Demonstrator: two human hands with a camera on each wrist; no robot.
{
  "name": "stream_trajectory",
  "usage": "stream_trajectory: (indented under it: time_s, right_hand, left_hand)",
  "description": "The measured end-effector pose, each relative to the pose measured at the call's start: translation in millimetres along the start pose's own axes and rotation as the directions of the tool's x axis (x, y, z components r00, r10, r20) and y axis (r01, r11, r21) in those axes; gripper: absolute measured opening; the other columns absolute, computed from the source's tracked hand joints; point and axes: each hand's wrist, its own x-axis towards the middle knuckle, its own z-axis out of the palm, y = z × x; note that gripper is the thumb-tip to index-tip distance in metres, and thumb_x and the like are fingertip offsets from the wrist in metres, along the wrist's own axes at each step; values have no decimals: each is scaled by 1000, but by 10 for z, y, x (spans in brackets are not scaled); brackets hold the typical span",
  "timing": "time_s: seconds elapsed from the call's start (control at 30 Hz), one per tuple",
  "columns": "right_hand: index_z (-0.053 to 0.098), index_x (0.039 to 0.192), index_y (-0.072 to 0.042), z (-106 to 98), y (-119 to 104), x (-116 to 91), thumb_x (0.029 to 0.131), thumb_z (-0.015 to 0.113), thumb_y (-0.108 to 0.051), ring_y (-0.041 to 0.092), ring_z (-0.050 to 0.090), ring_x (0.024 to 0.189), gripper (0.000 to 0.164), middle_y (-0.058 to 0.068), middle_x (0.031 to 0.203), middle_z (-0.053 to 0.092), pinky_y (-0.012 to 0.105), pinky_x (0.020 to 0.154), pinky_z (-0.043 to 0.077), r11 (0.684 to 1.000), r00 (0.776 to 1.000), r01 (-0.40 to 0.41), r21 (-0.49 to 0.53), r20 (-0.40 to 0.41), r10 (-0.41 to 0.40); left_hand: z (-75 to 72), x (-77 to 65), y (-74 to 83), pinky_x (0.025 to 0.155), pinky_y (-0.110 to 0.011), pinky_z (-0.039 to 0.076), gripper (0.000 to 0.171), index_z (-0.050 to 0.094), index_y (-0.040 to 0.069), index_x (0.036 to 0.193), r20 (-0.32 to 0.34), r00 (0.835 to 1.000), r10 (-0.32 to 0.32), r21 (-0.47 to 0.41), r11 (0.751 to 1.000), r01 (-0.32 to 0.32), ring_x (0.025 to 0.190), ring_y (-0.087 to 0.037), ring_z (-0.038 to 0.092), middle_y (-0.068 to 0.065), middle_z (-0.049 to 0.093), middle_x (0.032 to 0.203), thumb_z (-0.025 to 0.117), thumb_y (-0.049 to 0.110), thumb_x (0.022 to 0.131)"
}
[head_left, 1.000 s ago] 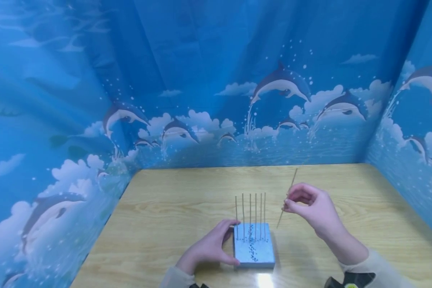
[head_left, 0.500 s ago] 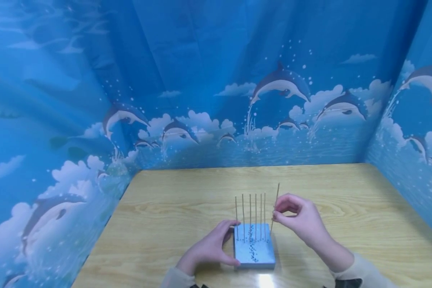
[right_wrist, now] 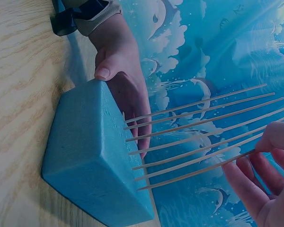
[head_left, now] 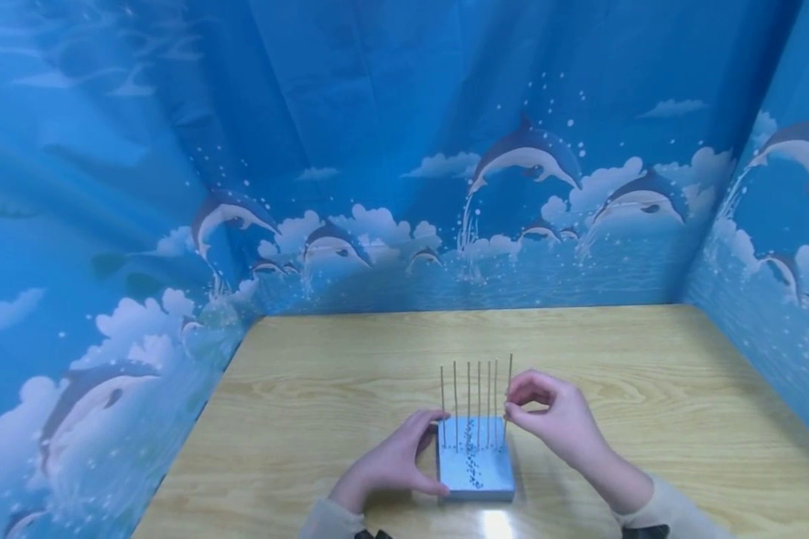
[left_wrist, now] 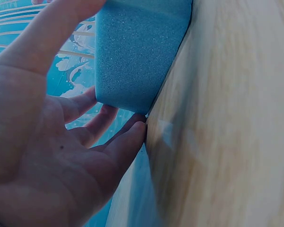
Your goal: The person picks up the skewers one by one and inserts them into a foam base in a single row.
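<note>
A light-blue foam block (head_left: 453, 473) lies on the table, its top pitted with small dark holes. Several thin wooden skewers (right_wrist: 199, 118) stand upright in a row across it. My left hand (head_left: 392, 460) grips the block's left side, thumb at the near corner and fingers at the far one; the left wrist view shows the fingertips against the foam (left_wrist: 132, 56). Between thumb and fingers, my right hand (head_left: 561, 421) pinches another skewer (right_wrist: 189, 174), nearly upright at the right end of the row. Its lower tip meets the block's top near the right edge; how deep it sits cannot be told.
The wood-grain table (head_left: 310, 389) extends around the block on all sides. A blue curtain (head_left: 377, 150) printed with dolphins and clouds hangs behind the table and along its left and right sides.
My right hand has moved left and down with its skewer, from beside the block to its right edge, and the skewer has turned more upright. The left hand and block have stayed put.
</note>
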Motion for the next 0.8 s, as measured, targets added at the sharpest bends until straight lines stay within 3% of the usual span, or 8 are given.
stream_trajectory:
  time_s: [0.27,0.8]
  right_hand:
    - [67,92,-7,37,33,1,77,76,2,10,68,80,20,4,83,72,17,76,60,999,999,33,-25,-1,-33]
    - [66,90,-9,86,49,-16,77,73,5,18,70,83,20,7,84,71,20,73,63,999,1000,22,-31,-11,-23]
  left_hand:
    - [-6,1,-6,121,-32,33,109,31,13,151,5,1000,-6,-9,1000,6,142,-23,41,-4,37,153,91,30,62]
    - [-9,1,-12,121,-33,34,107,32,14,151,3,1000,-4,25,1000,4,141,-23,41,-4,37,153,91,34,63]
